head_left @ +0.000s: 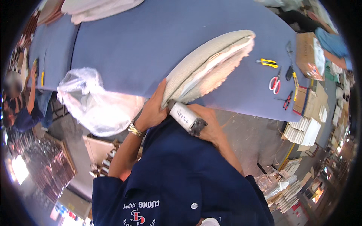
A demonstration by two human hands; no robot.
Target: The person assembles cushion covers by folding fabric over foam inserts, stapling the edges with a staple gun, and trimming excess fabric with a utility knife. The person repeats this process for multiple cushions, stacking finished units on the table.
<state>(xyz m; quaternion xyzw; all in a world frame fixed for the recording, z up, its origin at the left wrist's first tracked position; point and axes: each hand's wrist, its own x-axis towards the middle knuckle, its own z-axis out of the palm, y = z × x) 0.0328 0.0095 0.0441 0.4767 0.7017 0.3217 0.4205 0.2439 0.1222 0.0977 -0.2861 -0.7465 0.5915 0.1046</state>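
The work area is a cluttered workshop with a grey floor (243, 137); its outer parts bend and blur toward the dark fisheye rim. A blue-covered worktable (124, 49) spans the upper part of the view, its far edge only partly visible.

The right hand (206, 119) is closed around a pneumatic staple gun (184, 116) with a pale cylindrical body and dark end cap; the handle and most of the fingers are concealed. The tool's nose lies at the near end of the cushion, but whether it touches cannot be determined. The left hand (152, 107) is closed on that same end of the grey upholstered cushion (205, 60), the thumb not clearly visible. The cushion slants across the table's near edge, its pale, ragged underside facing right.

A gold-toned watch (135, 130) sits on the left wrist. Beside that arm, a clear plastic bag (81, 94) overhangs the table; its pinkish contents are indistinct. To the right lie a yellow utility knife (269, 63), red-handled scissors (277, 87) and a cardboard box (304, 52). A co-worker (23, 118) at far left is partly cut off.
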